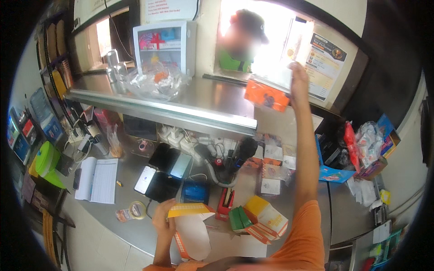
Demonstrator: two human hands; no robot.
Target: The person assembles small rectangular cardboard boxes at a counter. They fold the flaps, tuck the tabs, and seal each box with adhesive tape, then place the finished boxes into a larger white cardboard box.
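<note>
Nearest, well in front of the steel shelf [217, 104], the left hand [163, 217] grips an open yellow-and-white carton [192, 235] by its edge. Another yellow carton [271, 220] lies before the shelf's right end; phones [145, 179] and a notebook [104, 180] lie before its middle and left. Farther off, the right hand [298, 83], fingers closed on one side, holds an orange package [266, 95] near the shelf's right end. Beyond the shelf is a person [235, 64] in a dark cap [249, 22].

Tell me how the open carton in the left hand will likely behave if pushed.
The open carton is probably light for its size, as it looks like thin card. Its crisp edges suggest some stiffness, but the yellow flap stands open and might fold under a push.
</note>
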